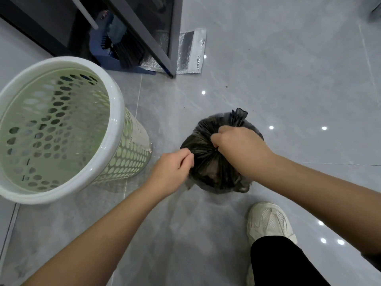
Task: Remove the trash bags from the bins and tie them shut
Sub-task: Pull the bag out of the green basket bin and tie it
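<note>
From the head view, the bag [214, 162] sits on the floor [288, 79], out of the bin [115, 120] beside it. Your right hand [241, 147] grips its gathered neck; your left hand [171, 170] pinches a flap, drawing leftward, directly opposite the right.

— Are you seeing any writing down there, any label or number?

— No, I'm not finding a single readable word. I'm looking over the bin [115, 120], the trash bag [208, 162] and my shoe [268, 221] (its side mark is only a blur), and nothing is spelling anything out.
</note>
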The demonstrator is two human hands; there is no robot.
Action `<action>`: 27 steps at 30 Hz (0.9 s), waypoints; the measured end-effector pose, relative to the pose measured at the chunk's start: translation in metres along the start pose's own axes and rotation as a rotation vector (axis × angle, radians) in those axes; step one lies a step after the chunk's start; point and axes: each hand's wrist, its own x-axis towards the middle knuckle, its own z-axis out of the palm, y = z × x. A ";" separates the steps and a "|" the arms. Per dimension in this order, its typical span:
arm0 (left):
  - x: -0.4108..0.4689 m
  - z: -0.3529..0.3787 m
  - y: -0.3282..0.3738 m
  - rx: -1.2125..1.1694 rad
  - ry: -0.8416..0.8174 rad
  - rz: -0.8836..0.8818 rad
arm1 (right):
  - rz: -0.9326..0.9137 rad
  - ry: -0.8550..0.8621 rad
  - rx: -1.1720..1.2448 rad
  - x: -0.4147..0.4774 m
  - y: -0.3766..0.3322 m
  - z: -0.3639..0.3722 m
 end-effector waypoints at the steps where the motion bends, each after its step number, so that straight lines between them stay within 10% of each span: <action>1: 0.006 -0.002 0.001 -0.054 0.003 -0.029 | -0.056 0.044 0.008 -0.005 0.004 0.007; 7: 0.041 -0.009 0.018 -0.395 -0.003 -0.246 | -0.324 0.182 0.011 -0.026 0.023 0.027; 18: 0.086 -0.002 0.049 -0.707 -0.649 -0.250 | -0.503 0.218 0.037 -0.024 0.040 0.028; 27: 0.081 0.018 0.038 -0.868 -0.352 -0.340 | -0.356 0.244 0.233 -0.026 0.050 0.025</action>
